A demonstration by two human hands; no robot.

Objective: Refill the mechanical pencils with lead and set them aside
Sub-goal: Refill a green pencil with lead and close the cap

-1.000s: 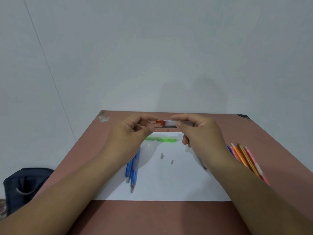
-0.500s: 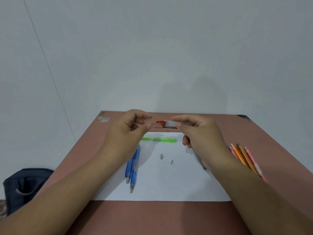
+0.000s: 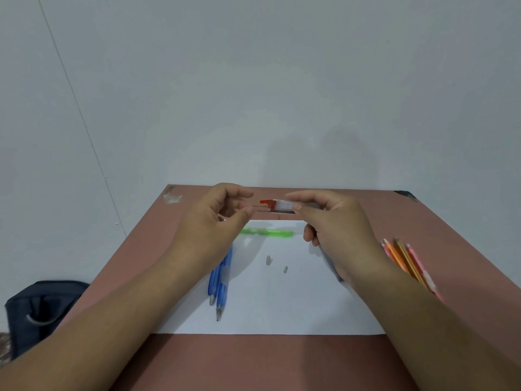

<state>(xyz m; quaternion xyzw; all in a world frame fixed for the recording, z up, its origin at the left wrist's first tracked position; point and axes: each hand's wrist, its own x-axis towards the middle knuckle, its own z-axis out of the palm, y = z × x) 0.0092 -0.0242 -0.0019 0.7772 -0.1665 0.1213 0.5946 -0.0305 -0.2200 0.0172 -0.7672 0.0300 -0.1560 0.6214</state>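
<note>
1. I am seeing both hands raised above the far half of the bench (image 3: 282, 362), with a white paper sheet (image 3: 282, 306) lying on the bench beneath them.
2. The right hand (image 3: 335, 230) is pinching a lead case (image 3: 282, 206) between thumb and forefinger, so its fingers are grasping the case. The case is lying roughly level in the air, its red cap end pointing toward the left hand.
3. Thin leads (image 3: 260, 208) are sticking out of the red end of the case.
4. The left hand (image 3: 214, 230) is sitting just beside that end, with its thumb tip and forefinger curled toward each other around the lead tips. I cannot tell whether the fingers are actually pinching a lead or only closing near it.
5. 2 blue mechanical pencils (image 3: 221, 280) are lying side by side on the left part of the sheet, tips pointing toward me, their upper ends hidden under the left hand.
6. 1 green mechanical pencil (image 3: 267, 232) is lying crosswise on the far part of the sheet, between and below the 2 hands.
7. 2 small grey pieces (image 3: 268, 260) are resting on the middle of the sheet, near each other.
8. A bundle of orange and pink pencils (image 3: 406, 258) is lying on the bare bench to the right of the sheet, partly covered by the right forearm.
9. A dark bag (image 3: 36, 309) is sitting on the floor to the left of the bench.
</note>
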